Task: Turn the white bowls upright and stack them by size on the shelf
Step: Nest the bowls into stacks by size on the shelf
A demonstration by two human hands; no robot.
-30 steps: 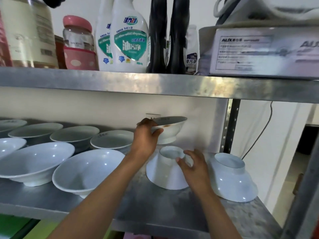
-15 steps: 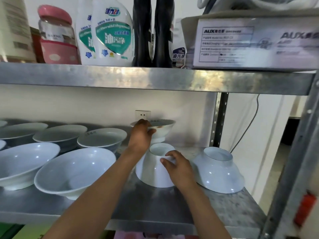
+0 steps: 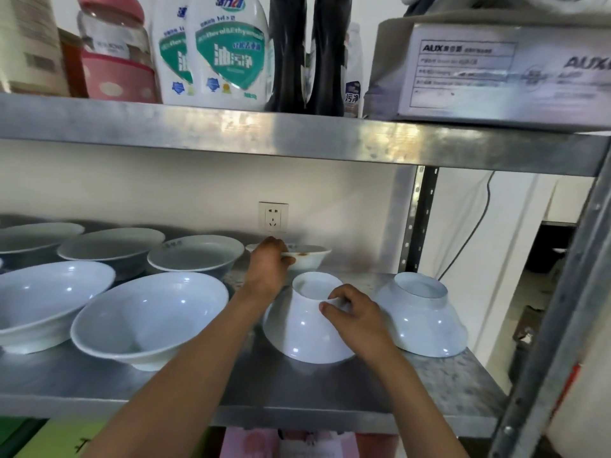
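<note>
top shelf is packed: a pink-lidded jar [image 3: 114, 57] on the left, 2 white spray cleaner bottles [image 3: 228, 51] with teal labels next to it, then 2 tall black bottles [image 3: 307, 51] side by side, and a white AUX box [image 3: 502, 67] on the right. There's a wall socket [image 3: 273, 217] on the back wall, a dark cable [image 3: 476, 226] hanging down past the perforated metal upright [image 3: 418, 219]

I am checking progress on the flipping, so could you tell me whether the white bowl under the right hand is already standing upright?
No, the white bowl under the right hand is upside down, foot ring up and rim on the metal shelf.
</note>
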